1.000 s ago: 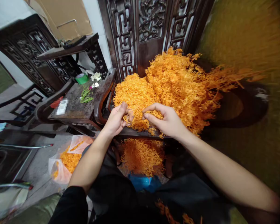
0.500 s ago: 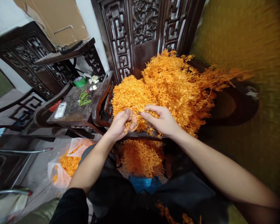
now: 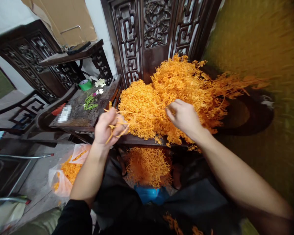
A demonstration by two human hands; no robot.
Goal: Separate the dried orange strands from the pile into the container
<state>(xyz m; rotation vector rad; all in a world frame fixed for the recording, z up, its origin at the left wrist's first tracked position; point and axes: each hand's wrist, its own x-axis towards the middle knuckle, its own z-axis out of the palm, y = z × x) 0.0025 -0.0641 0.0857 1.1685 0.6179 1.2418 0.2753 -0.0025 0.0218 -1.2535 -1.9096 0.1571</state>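
Two heaps of orange flower-like sprigs, a lower mound (image 3: 138,99) and a taller heap (image 3: 183,75), lie on a dark wooden seat (image 3: 132,139) in front of me. My left hand (image 3: 105,127) is closed around several thin orange stems (image 3: 125,130), off the left edge of the lower mound. One long strand stretches from it across that mound. At the front of the taller heap, my right hand (image 3: 186,117) has its fingers curled in a pinch. Whatever lies between those fingertips is hidden against the orange.
Below the seat, a mass of orange stems (image 3: 149,166) sits over a blue container (image 3: 150,195). A bag of orange bits (image 3: 71,171) is on the floor at left. Green tape (image 3: 85,85) and green stems (image 3: 90,102) rest on a wooden surface at left.
My hands have moved apart. The left went left with the orange stems in it, and the right moved rightward and slightly up to the taller heap.
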